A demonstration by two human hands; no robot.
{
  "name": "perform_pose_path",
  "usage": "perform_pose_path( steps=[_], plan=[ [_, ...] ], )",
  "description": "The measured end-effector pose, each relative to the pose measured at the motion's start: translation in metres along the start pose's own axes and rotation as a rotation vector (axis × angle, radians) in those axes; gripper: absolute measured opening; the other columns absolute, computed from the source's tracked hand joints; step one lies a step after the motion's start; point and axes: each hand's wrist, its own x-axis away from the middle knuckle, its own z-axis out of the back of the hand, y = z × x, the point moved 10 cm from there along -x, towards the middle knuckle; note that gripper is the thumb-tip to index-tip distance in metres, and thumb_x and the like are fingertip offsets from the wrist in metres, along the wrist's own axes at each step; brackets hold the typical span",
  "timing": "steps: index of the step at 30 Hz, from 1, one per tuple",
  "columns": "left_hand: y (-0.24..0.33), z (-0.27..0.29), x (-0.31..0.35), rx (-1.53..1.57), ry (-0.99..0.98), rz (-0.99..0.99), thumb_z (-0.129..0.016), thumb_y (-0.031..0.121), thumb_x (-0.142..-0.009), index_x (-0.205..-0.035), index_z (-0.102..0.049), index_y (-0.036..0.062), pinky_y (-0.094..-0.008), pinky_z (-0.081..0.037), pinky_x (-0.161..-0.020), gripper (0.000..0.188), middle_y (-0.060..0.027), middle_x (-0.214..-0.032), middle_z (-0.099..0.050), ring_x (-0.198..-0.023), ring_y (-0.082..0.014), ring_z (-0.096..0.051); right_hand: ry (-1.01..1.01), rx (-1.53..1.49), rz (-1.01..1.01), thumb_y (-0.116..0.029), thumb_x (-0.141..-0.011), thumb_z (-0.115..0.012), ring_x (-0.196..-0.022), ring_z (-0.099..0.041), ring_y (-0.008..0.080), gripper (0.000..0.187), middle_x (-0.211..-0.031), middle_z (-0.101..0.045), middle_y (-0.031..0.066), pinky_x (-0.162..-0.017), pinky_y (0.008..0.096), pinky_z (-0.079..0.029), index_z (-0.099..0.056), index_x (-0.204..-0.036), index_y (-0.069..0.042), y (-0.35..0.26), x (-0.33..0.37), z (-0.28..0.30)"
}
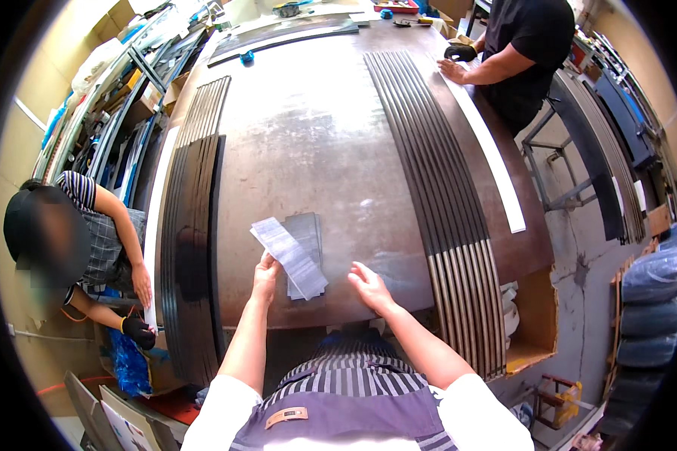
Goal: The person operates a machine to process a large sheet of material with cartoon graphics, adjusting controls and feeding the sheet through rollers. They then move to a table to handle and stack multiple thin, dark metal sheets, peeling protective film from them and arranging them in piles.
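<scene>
My left hand (265, 278) is closed on the lower left edge of a light grey rectangular sheet (290, 257) with a streaked surface. The sheet is tilted, and part of it overlaps a few darker grey sheets (305, 225) of similar shape near the front edge of the metal-topped table (308, 135). To the right of them, my right hand (369, 289) is held above the tabletop with its fingers apart and nothing in it. What the sheets are made of, I cannot tell.
Long dark ribbed strips (436, 173) run along the table's right side, and a dark bundle (192, 233) lies on its left. One co-worker (75, 233) handles a white strip (156, 225) at left. Another (526, 52) touches a white strip (481, 143) at far right.
</scene>
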Motion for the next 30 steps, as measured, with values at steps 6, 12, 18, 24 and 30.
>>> perform_pose_path(
  steps=[6, 12, 18, 24, 30],
  plan=[
    [-0.060, -0.030, -0.012, -0.039, -0.058, 0.031, -0.056, -0.001, -0.086, -0.133, -0.046, 0.0066, -0.0297, -0.041, -0.096, 0.049, -0.0033, -0.118, -0.061, -0.108, -0.0142, -0.056, -0.012, 0.245, 0.236, -0.018, -0.086, -0.058, -0.114, -0.056, 0.0269, 0.048, -0.129, -0.054, 0.0182, -0.096, 0.0339, -0.044, -0.049, -0.129, -0.001, -0.020, -0.028, -0.034],
    [-0.096, -0.080, 0.031, -0.045, -0.166, 0.070, -0.054, 0.004, -0.089, -0.114, -0.060, -0.0043, -0.0291, -0.039, -0.097, 0.027, 0.0035, -0.134, -0.043, -0.115, -0.0138, -0.048, 0.178, 0.378, 0.285, -0.009, -0.080, -0.057, -0.109, -0.057, 0.0317, 0.039, -0.119, -0.057, 0.0163, -0.093, 0.0363, -0.045, -0.057, -0.118, -0.002, -0.015, 0.015, 0.008],
    [-0.102, -0.096, 0.047, -0.137, -0.277, 0.251, -0.057, 0.009, -0.090, -0.110, -0.064, 0.0000, -0.0276, -0.043, -0.090, 0.024, 0.0006, -0.111, -0.061, -0.101, -0.0117, -0.056, 0.320, 0.500, 0.069, -0.024, -0.080, -0.066, -0.088, -0.062, 0.0286, 0.043, -0.102, -0.060, 0.0122, -0.076, 0.0390, -0.050, -0.056, -0.116, -0.004, -0.003, 0.053, 0.045],
    [-0.011, -0.058, -0.012, -0.405, -0.223, 0.272, -0.051, 0.014, -0.094, -0.119, -0.057, 0.0044, -0.0276, -0.047, -0.084, 0.027, -0.0016, -0.104, -0.063, -0.095, -0.0112, -0.058, 0.393, 0.841, -0.059, -0.039, -0.074, -0.074, -0.088, -0.063, 0.0341, 0.061, -0.105, -0.055, 0.0149, -0.074, 0.0441, -0.051, -0.049, -0.119, -0.007, -0.028, 0.043, 0.047],
    [0.040, 0.001, -0.035, -1.008, 0.280, -0.351, -0.054, 0.003, -0.079, -0.123, -0.049, 0.0004, -0.0375, -0.046, -0.088, 0.044, -0.0172, -0.118, -0.050, -0.101, -0.0271, -0.054, 0.523, 0.682, 0.033, -0.033, -0.070, -0.076, -0.089, -0.060, 0.0325, 0.046, -0.099, -0.058, 0.0105, -0.073, 0.0440, -0.049, -0.056, -0.103, -0.008, -0.006, 0.045, 0.061]
  ],
)
